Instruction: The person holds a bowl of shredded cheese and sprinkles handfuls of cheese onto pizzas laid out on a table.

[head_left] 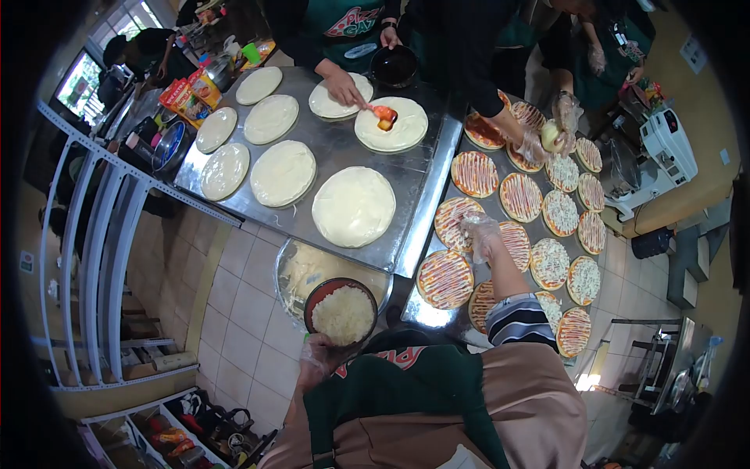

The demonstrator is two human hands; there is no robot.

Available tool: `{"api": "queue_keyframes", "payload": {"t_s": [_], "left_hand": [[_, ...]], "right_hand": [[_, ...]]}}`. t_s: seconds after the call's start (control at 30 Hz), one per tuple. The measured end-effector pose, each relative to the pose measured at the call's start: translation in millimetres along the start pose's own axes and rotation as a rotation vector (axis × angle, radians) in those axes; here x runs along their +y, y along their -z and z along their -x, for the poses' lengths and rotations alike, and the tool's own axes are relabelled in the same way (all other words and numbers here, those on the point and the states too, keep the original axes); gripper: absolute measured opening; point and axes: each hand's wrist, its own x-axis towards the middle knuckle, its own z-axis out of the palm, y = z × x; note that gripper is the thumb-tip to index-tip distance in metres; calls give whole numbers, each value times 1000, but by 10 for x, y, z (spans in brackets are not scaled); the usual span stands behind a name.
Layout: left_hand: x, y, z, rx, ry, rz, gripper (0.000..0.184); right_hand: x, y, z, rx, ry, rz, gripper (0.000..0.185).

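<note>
My left hand (316,358), in a clear plastic glove, holds the rim of a dark bowl (342,313) filled with shredded white cheese. Over a sauce-striped pizza (458,222) on the right metal table is my gloved right hand (480,233), its fingers bent downward; whatever lies between them is too small to make out. Rows of round pizzas surround it, some striped with sauce, others such as one pizza (550,263) covered in white shreds. Below the left table's edge, a round metal tray (375,283) with more shreds sits beside the bowl.
Plain dough rounds (354,207) lie on the left metal table (320,223). Across it a co-worker's hand (344,86) spreads red sauce. Another person's gloved hands (564,117) reach over the right table's far end. A white mixer (666,152) stands at right, a metal rack (117,266) at left.
</note>
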Motion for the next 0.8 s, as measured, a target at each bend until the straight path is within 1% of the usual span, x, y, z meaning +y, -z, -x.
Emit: {"api": "queue_keyframes", "payload": {"t_s": [0.03,0.1,0.13,0.17,0.2,0.23,0.27,0.3,0.33,0.4,0.43,0.5,0.53,0.7,0.73,0.8], "left_hand": [[5,-22,-1,-37,7,10,61],[17,-59,-2,-107,24,27,62],[17,-74,-11,-144,34,35,63],[23,-51,-31,-145,37,32,63],[36,20,-63,-149,116,93,64],[39,100,-100,-152,195,154,66],[17,207,-147,-153,200,150,66],[-19,327,-201,-129,140,145,67],[-40,376,-243,-106,81,139,69],[-21,276,-226,-91,87,113,68],[4,192,-189,-73,84,91,68],[49,42,-120,-36,78,49,67],[55,5,-115,-16,74,28,66],[19,-66,-152,-62,26,64,68],[21,-82,-163,-75,13,72,68],[25,-104,-175,-72,11,61,68]], "right_hand": [[-34,-20,18,1,0,-2,30],[-123,-31,42,-80,-65,-84,32],[-93,28,-33,-77,-65,-87,32],[-74,94,-112,-42,31,286,30],[-86,129,-151,-5,126,658,27],[-82,153,-186,-1,125,656,27],[-113,137,-180,85,107,609,25],[-156,124,-164,172,89,562,22],[-253,108,-116,181,87,561,22],[-478,66,14,231,-143,494,18],[-476,110,4,235,-141,495,18],[-408,247,-64,199,-230,808,15],[-367,297,-131,201,-230,809,15],[-93,494,-466,109,339,1833,20],[-203,423,-413,110,338,1831,20],[-571,169,-217,141,140,1525,22]]}}
